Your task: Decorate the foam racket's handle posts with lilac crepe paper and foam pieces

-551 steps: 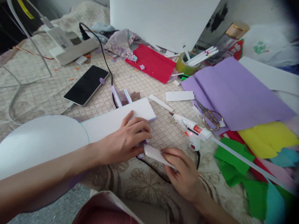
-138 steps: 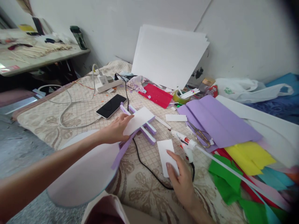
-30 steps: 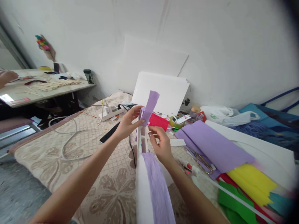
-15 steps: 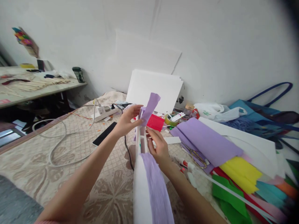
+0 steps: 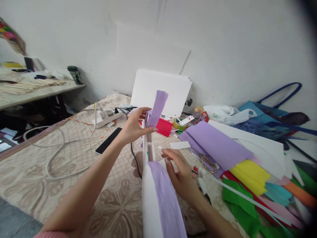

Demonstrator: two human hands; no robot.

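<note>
A long white foam-board-like frame (image 5: pixel 150 148) with an open, divided top runs away from me. Purple crepe paper (image 5: pixel 165 195) covers part of its near section. At its far end, my left hand (image 5: pixel 136 129) is closed round the frame, thumb on the near side against an upright purple crepe paper strip (image 5: pixel 158 109). My right hand (image 5: pixel 182 172) is apart from the frame, to its right, with fingers curled in a pinch. A small white scrap (image 5: pixel 160 147) shows at its fingertips; whether it is held is unclear.
Right of the frame lie folded purple paper (image 5: pixel 218 142), gold-handled scissors (image 5: pixel 208 162) and coloured sheets (image 5: pixel 255 178). A phone (image 5: pixel 109 140), a power strip (image 5: pixel 109 119) and cables are at left. White boards (image 5: pixel 160 91) lean on the wall, with a tape roll (image 5: pixel 179 124) before them.
My right hand has drawn away from the frame, toward me and to the right. My left hand still grips the far end, and its thumb now lies straighter along the purple strip's base.
</note>
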